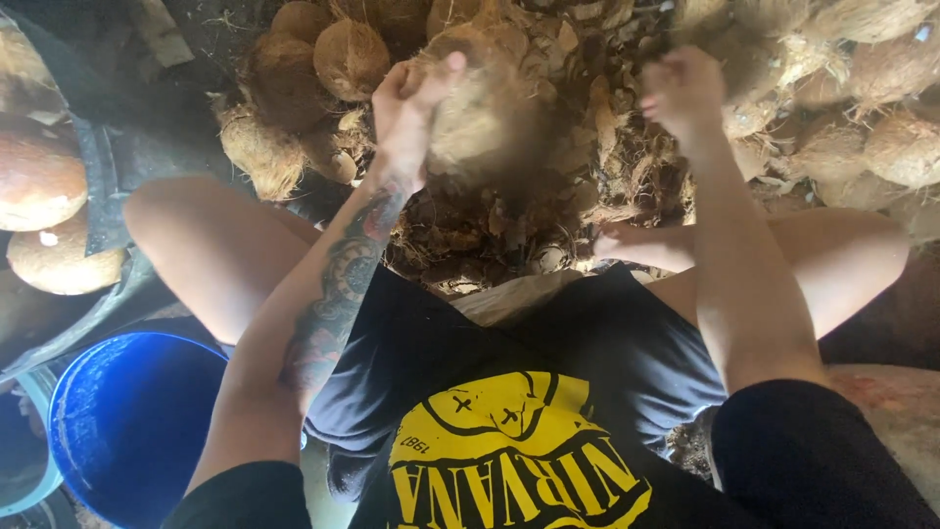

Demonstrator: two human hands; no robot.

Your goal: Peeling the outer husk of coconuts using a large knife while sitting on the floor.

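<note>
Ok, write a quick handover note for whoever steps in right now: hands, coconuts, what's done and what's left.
Left hand: gripping a husky coconut held up in front; it is blurred.
Right hand: raised beside it, closed; whether it holds anything cannot be told.
Husk scraps lie piled on the ground between the knees.
Unhusked coconuts sit heaped ahead and to the right.
Smoother coconuts lie at far left; a blue bucket stands below them.
Done: some husk is stripped. Left: the heap.

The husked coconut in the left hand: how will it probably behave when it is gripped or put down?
The husked coconut looks round, so it would probably roll if set down loose. Its fibrous, hairy surface likely gives the left hand a secure, non-slippery grip. It seems stiff and rather heavy for its size, like the coconuts piled behind.
</note>
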